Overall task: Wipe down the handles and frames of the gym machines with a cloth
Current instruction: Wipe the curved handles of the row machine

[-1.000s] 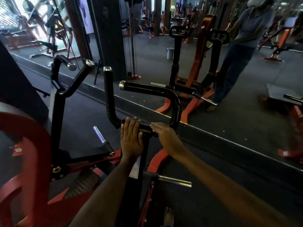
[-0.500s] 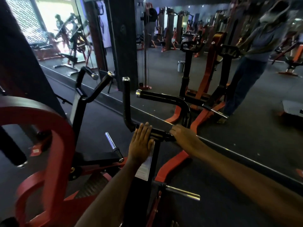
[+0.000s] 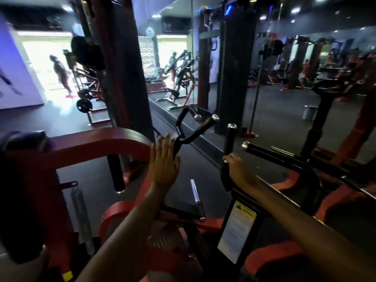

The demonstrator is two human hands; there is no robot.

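Gym floor, dim light, frame motion-blurred.

Left hand (image 3: 165,162), centre of frame: raised, fingers straight and close together, palm turned away from the camera. Holds nothing. It sits just in front of the forked black handle (image 3: 195,129) with chrome end caps; contact cannot be told. Red curved frame tube (image 3: 97,142) runs from left of frame to just beside this hand.

Right hand (image 3: 237,168), right of centre: fingers curled round the upright black handle bar (image 3: 228,151), gripping its lower part below the chrome cap. A second black bar (image 3: 280,157) with a chrome end angles away to the right of that hand.

No cloth can be made out in either hand; right palm is hidden against the bar.

Lower centre: chrome weight peg (image 3: 195,191) stands tilted on a black arm. Lower right of centre: white warning label (image 3: 237,231) on the black upright post. Lower left: coil spring (image 3: 78,204) hanging beside the red frame.

Upper half: wall mirror (image 3: 284,68) reflecting more machines. Upper left: bright doorway, a person (image 3: 61,73) standing near it.
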